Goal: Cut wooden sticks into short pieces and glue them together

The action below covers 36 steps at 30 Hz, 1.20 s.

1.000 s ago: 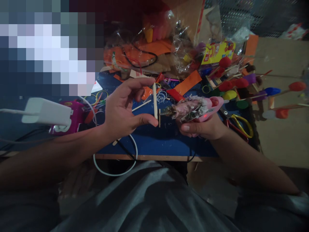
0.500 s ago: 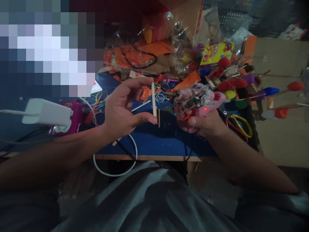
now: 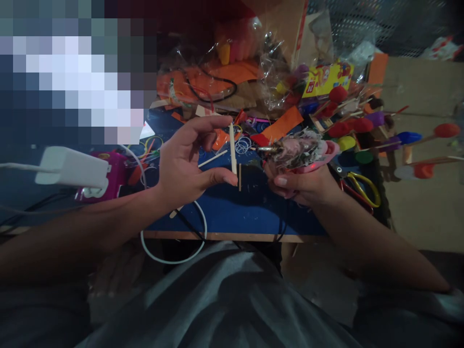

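Between thumb and fingertips, my left hand [image 3: 186, 162] pinches the ends of a thin wooden craft stick [image 3: 232, 150], held upright above the blue tabletop [image 3: 235, 217]. A shorter brown strip [image 3: 239, 177] shows just right of the stick's lower end; whether it is joined to the stick I cannot tell. My right hand [image 3: 304, 185] is wrapped round a pink hot glue gun [image 3: 328, 152] whose front is matted with fluff and old glue. Its metal nozzle [image 3: 266, 150] points left toward the craft stick, a short gap away. A red light glows on its body.
To the left, a white charger [image 3: 68, 166] is plugged into a magenta box [image 3: 118, 169]. Yellow-handled scissors [image 3: 364, 189] lie right of my right hand. Behind are orange paper [image 3: 282, 123], a yellow packet [image 3: 328, 79] and several balloon-like pieces on sticks. A white cable [image 3: 206, 227] loops over the front edge.
My right hand has tilted the glue gun, so its nozzle sits slightly lower and more level. The left hand with the craft stick has hardly moved.
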### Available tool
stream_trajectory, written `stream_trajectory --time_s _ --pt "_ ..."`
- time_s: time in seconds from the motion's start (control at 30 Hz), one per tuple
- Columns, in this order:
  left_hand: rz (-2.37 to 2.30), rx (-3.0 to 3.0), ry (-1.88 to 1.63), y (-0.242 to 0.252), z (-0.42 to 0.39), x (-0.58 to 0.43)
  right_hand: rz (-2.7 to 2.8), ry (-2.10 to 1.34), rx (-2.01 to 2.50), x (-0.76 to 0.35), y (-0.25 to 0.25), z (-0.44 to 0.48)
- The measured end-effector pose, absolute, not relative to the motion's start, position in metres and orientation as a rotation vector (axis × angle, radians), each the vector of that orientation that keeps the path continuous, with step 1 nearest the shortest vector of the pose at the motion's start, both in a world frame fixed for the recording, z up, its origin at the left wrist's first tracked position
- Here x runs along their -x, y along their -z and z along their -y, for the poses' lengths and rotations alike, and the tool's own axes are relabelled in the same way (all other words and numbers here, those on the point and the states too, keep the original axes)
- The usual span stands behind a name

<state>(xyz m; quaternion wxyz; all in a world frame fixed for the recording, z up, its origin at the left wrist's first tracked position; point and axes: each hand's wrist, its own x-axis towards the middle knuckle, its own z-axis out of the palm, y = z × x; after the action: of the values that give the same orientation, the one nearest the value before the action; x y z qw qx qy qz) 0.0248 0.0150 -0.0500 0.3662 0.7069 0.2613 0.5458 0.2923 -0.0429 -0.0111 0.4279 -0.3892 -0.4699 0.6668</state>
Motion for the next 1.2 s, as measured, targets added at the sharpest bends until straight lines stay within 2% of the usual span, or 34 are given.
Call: stream_trajectory --time_s 0.33,0.6,0.87,1.2 --pt "-0.628 -1.818 -1.442 0.054 -0.021 -0.025 0.957 -1.642 0.976 -0.291 0.016 0.036" --pt "-0.777 -1.686 -1.417 0.06 -0.028 -0.024 0.957 -1.903 0.912 -0.293 0.016 0.039" --pt "-0.73 -1.691 -1.395 0.057 -0.027 -0.022 1.096 -1.859 0.95 -0.298 0.023 0.038" --pt "-0.749 -1.695 -1.381 0.048 -0.021 -0.023 1.015 -1.709 0.988 -0.295 0.025 0.036"
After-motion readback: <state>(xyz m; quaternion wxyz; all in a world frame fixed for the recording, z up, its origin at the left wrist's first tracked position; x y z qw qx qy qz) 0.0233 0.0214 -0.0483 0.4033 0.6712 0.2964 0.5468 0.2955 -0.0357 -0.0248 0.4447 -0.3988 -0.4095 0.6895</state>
